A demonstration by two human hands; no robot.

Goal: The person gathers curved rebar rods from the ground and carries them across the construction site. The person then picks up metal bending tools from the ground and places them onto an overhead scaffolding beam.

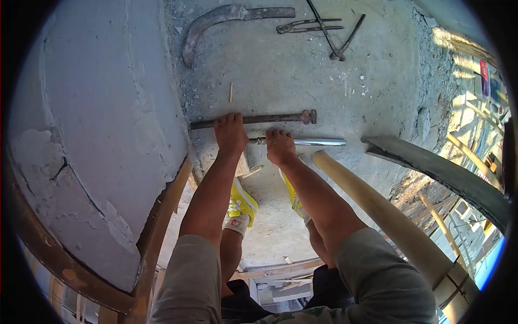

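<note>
My left hand [231, 133] is closed over the handle of a long hammer [272, 118], whose head points right on the concrete floor. Close beside it, my right hand [280, 147] wraps round a metal bar-like tool [321, 142] with a shiny, tapering right part. A darker, jointed-looking piece of that tool shows between the two hands; its left end is hidden at my left hand. Beyond the hammer lie a rusty curved blade [213, 21] with a straight handle, a pair of pincers [310, 27], and a second pair of pincers [339, 53], spread apart.
A cracked plastered wall [97, 108] with a wooden frame [159, 221] stands on my left. To the right are a round wooden pole [377, 210] and a dark curved slab [437, 167]. A thin stick [231, 92] lies on the floor; yellow shoes [242, 201] are below my arms.
</note>
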